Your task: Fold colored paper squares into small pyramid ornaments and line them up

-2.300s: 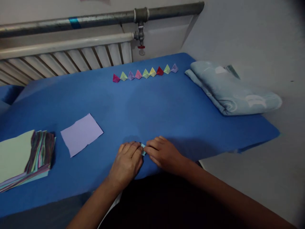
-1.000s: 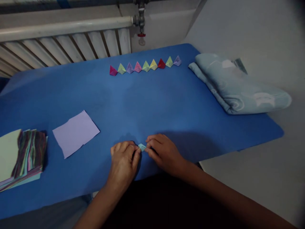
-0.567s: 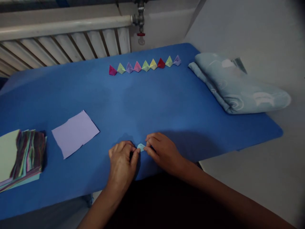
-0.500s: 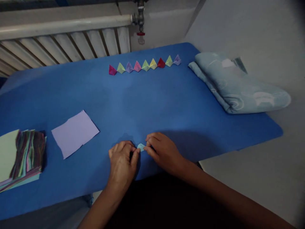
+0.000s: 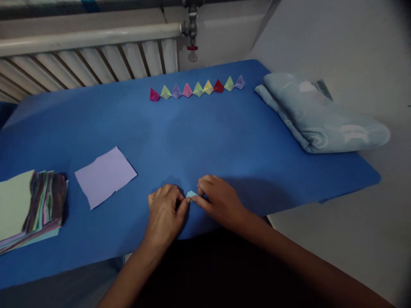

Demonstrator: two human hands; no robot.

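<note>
A small folded piece of light blue paper (image 5: 192, 194) is between my two hands, close to the near edge of the blue table. My left hand (image 5: 165, 211) pinches its left corner with thumb and fingertips. From the other side, my right hand (image 5: 220, 199) grips its right corner, thumb along the lower edge and the other fingers curled. The paper's top shows several layered points; its ends are hidden under my fingertips. To the left, a sheet of purple paper (image 5: 105, 176) lies flat with uneven edges.
A row of small folded paper shapes (image 5: 198, 89) in several colours runs along the back of the blue table (image 5: 199, 132). At the left lies a stack of coloured paper (image 5: 16, 205). A folded light blue blanket (image 5: 321, 115) sits at the right. Behind stands a radiator (image 5: 90, 55).
My right thumb has shifted left along the lower edge of the light blue paper, nearer my left thumb. The whole view has moved slightly.
</note>
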